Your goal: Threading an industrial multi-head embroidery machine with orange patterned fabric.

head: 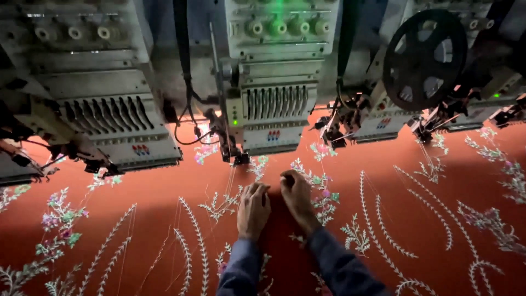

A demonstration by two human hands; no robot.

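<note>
My left hand (253,208) and my right hand (297,195) rest close together on an orange-red fabric (159,197) stretched flat under a row of embroidery machine heads. Both hands have their fingers curled and pressed down on the cloth just in front of the middle head (272,118). The right hand's fingers look pinched, but whether a thread is held is too small to tell. White leaf sprays and pink-green flower embroidery (323,192) lie right beside the right hand. Dark blue sleeves cover both forearms.
A left machine head (112,131) and a right machine head (378,118) hang low over the cloth. A black spoked wheel (424,57) sits at upper right. Cables dangle (186,104) between heads. Fine loose threads run across the fabric.
</note>
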